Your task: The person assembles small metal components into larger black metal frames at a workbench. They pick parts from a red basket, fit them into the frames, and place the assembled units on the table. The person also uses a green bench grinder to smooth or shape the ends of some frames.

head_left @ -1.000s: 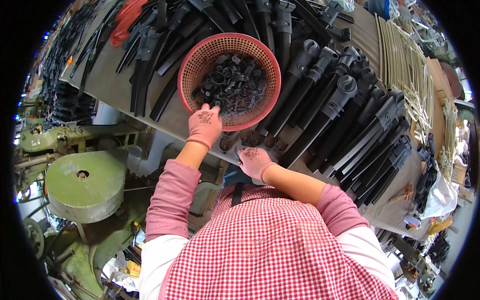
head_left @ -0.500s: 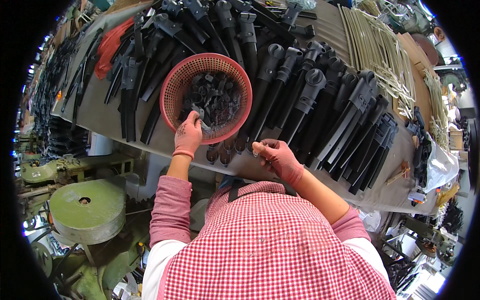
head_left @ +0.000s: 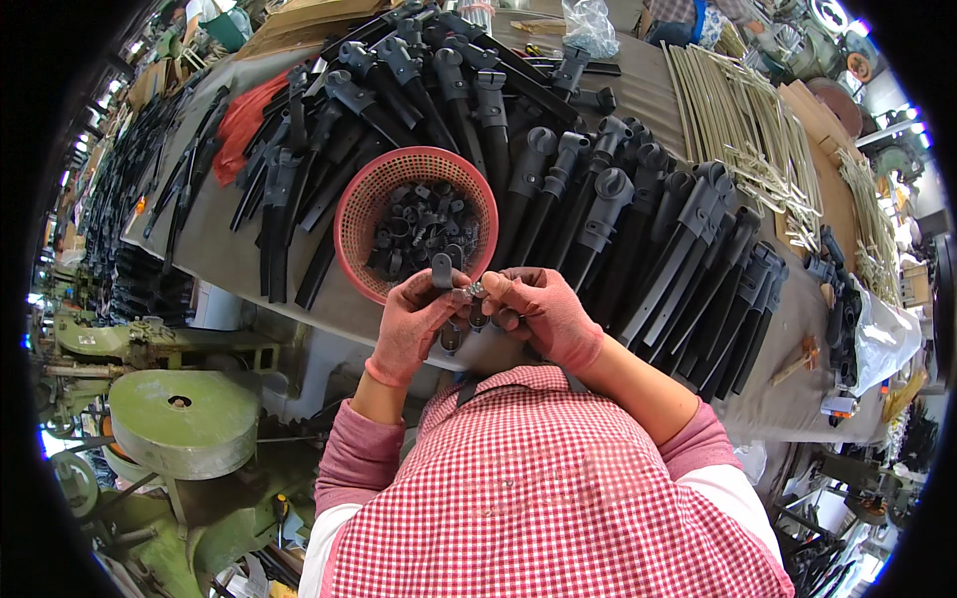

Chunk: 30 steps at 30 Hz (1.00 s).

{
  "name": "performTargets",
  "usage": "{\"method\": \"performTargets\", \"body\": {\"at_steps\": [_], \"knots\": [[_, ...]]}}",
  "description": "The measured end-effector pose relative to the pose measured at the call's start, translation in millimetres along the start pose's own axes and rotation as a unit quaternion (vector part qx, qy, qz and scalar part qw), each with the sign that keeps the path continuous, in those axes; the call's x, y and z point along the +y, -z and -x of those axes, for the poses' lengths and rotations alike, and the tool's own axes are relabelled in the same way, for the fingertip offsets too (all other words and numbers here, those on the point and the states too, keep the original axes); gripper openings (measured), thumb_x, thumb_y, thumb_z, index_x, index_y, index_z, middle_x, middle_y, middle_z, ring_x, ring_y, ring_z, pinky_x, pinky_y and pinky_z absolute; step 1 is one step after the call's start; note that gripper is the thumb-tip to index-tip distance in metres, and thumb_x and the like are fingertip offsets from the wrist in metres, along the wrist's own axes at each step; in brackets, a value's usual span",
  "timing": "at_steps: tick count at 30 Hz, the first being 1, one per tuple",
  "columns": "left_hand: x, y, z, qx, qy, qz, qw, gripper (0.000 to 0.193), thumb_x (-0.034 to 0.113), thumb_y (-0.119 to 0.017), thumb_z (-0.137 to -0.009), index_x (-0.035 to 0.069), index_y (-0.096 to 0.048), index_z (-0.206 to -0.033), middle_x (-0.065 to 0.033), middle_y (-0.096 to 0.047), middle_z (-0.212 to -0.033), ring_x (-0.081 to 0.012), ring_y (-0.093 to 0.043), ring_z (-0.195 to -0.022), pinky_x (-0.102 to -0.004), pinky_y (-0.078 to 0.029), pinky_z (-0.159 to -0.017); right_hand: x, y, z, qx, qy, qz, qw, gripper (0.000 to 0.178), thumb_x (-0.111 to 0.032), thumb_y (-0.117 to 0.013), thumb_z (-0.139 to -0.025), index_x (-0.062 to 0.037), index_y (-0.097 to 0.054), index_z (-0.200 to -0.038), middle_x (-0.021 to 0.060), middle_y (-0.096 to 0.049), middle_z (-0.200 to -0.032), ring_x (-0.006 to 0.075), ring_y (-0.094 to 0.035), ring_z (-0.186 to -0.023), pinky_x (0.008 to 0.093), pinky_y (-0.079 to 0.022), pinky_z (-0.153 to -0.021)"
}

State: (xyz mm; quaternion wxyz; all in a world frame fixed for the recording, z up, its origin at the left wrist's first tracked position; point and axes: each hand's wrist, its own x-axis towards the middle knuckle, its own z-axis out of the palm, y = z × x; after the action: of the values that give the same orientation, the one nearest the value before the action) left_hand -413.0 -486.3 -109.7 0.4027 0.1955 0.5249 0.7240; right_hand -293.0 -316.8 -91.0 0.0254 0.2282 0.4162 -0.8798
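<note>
Both my hands wear pink gloves and meet just in front of the pink perforated basket [head_left: 348, 234]. My left hand [head_left: 411, 324] is closed on a dark grey clip [head_left: 442, 270] with a rounded, holed end pointing up. Pinched in my right hand [head_left: 554, 317] is a small silvery coil [head_left: 477, 289], which looks like a spring, close against the left fingertips. Inside the basket lie many small black clips [head_left: 424, 214] and some coils. Below my fingers, dark rounded tube ends [head_left: 452, 337] show at the table edge, partly hidden.
Black tubes with jointed heads [head_left: 606, 199] are piled behind and right of the basket. Pale thin rods [head_left: 743, 130] lie at far right, near a clear plastic bag [head_left: 882, 334]. A red cloth [head_left: 244, 125] sits at left. A green machine [head_left: 184, 424] stands left of me.
My left hand has come out of the basket with a grey clip and moved right. My right hand has moved slightly left, so the hands now meet. The view has shifted slightly.
</note>
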Motion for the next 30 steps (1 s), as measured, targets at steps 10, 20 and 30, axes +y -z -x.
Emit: {"method": "performTargets", "body": {"at_steps": [10,20,30], "knots": [[8.9,-19.5,13.6,0.077,-0.103,-0.075,0.989,0.012,0.000,-0.064,-0.094,0.000,-0.066,-0.106,-0.0025,-0.066,-0.085,-0.0087,-0.062,-0.070,-0.0229,-0.052,-0.061,-5.4,-10.7,16.5,-0.003,0.060,0.188,0.980,0.024,-0.028,-0.072,-0.093,-0.0040,-0.069,-0.092,-0.0018,-0.063,-0.074,0.0036,-0.051,-0.059,0.0179,-0.037,-0.051],[8.6,-38.3,25.7,0.083,0.002,-0.044,0.996,0.017,0.016,-0.061,-0.100,0.000,-0.067,-0.105,-0.0029,-0.066,-0.079,-0.0102,-0.063,-0.064,-0.0227,-0.052,-0.057,9.3,-9.0,13.2,-0.031,0.113,0.038,0.992,0.018,-0.019,-0.068,-0.096,-0.0032,-0.064,-0.105,0.0004,-0.066,-0.086,0.0041,-0.056,-0.070,0.0165,-0.041,-0.055],[-15.8,-28.3,40.3,-0.022,0.001,-0.032,0.999,0.011,0.005,-0.044,-0.105,0.005,-0.050,-0.114,-0.0053,-0.063,-0.090,-0.0104,-0.063,-0.073,-0.0238,-0.055,-0.066,9.9,3.8,21.3,-0.013,0.046,0.154,0.987,0.024,-0.019,-0.072,-0.094,-0.0002,-0.067,-0.108,-0.0031,-0.061,-0.080,0.0008,-0.051,-0.066,0.0165,-0.040,-0.053]]}}
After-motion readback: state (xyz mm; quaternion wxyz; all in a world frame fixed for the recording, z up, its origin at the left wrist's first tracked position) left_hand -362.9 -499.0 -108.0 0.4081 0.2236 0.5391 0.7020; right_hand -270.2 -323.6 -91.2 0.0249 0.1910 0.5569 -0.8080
